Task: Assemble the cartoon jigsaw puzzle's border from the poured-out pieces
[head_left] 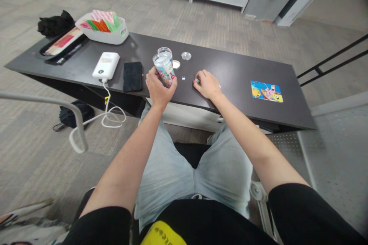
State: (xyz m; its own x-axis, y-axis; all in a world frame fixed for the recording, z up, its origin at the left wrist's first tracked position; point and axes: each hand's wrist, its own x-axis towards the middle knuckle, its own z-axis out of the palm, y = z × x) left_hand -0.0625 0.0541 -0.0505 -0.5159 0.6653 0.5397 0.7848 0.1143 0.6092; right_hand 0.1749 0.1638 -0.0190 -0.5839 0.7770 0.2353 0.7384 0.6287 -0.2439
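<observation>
A: What carries it all?
B: A long, dark-grey rectangular table (235,69), with a white plastic oval basket (110,37) at its far left and a blue-and-yellow rectangular cartoon card (267,91) towards its right end.
A: And the left hand (159,90)?
B: Wrapped around a clear plastic cylindrical jar (166,72) with a printed label. Its long axis runs upward, the top leaning left in view. A second clear cylinder (166,50) shows just behind (whether the hand holds that too, I can't tell).
A: Where's the labelled jar from the right hand (208,84)?
B: To its left, across a short stretch of table. A clear round disc (186,56) and a pale round disc (176,64) lie beyond that gap.
A: Is the right hand gripping anything?
B: Its fingers curl low over small multicoloured pieces (197,80); whether they're pinched, I can't tell. One tiny blue-and-white piece (183,78) lies between the hands, touching neither.
</observation>
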